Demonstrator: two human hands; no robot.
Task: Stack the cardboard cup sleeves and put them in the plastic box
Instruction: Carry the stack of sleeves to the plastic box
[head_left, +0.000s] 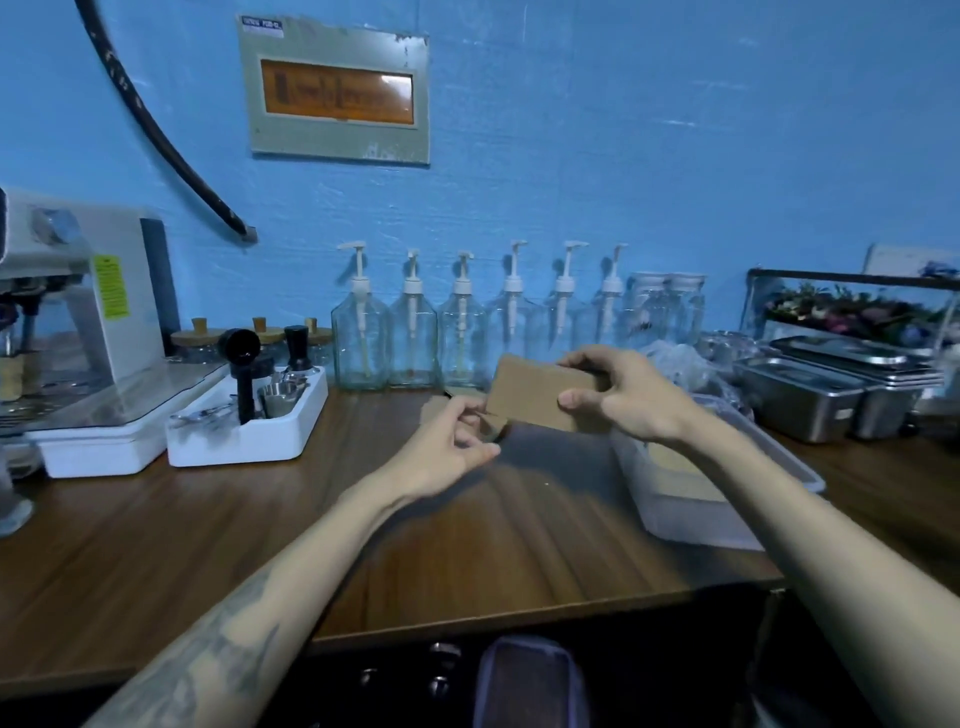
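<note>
Above wooden counter (208, 519): right hand (623, 395) grips cardboard sleeves (535, 395), thumb and fingers clamped across stack, holding it flat, likely for squaring. Left hand (452, 441) pinches lower corner, probably aligning edges. Plastic box (727, 525) waits just beside, under right wrist.

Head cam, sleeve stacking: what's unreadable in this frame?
- Sleeve count in the held stack: only one face shows; right hand covers its end.
- Left hand pinch: lower corner blurred, contact unclear.
- Plastic box contents: translucent wall and right forearm block them.
- Loose sleeve on the counter: mostly behind left hand.
</note>
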